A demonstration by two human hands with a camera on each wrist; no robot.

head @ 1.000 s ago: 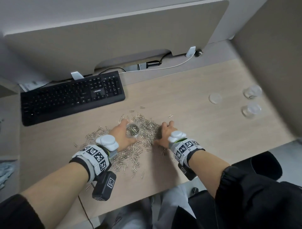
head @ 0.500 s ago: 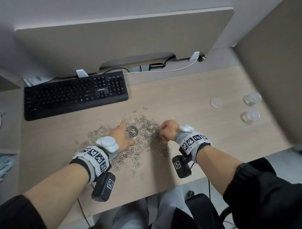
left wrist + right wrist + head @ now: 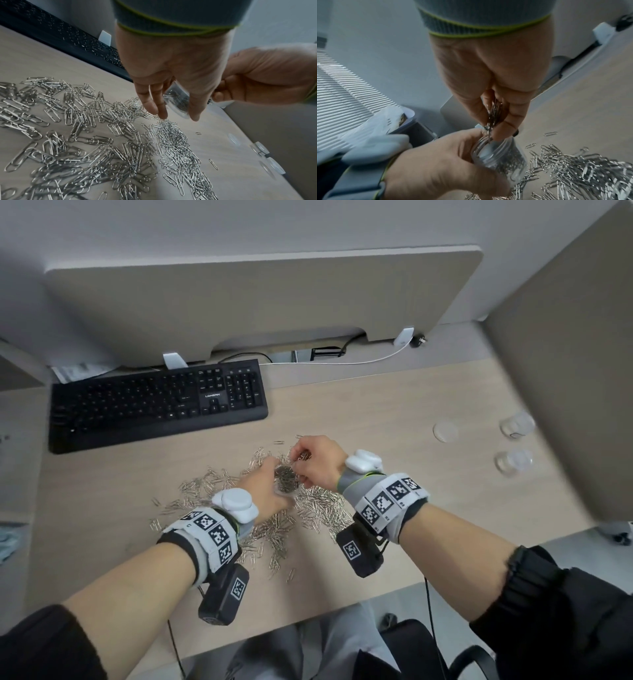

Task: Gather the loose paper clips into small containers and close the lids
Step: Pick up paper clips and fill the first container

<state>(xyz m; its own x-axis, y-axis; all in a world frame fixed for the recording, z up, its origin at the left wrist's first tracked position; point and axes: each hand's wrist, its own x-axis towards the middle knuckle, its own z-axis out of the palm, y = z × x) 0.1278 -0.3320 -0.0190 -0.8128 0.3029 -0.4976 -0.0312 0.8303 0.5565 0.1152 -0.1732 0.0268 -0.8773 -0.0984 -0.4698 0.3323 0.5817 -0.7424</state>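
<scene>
Clear plastic, the small jar (image 3: pixel 287 481) sits in my left hand (image 3: pixel 262 491), whose fingers curl around its wall and hold it tilted just above the heap of paper clips (image 3: pixel 318 508), with its open mouth turned up and toward my right hand. My right hand (image 3: pixel 317 462) is directly over that mouth, almost touching the rim, its fingertips (image 3: pixel 500 129) pinching a bunch of clips (image 3: pixel 493 115) that hang straight down into the opening. The jar already looks partly filled. From this grip the jar lies straight below, so I judge the next move is simply letting the bunch fall in. Most of the clips are spread over the pale wooden desk (image 3: pixel 394 405) under and around both hands. Well off to my right stand two more clear jars (image 3: pixel 517 424) and a round lid (image 3: pixel 445 432). A black keyboard (image 3: pixel 157 404) lies at the far left, in front of grey partition panels.
</scene>
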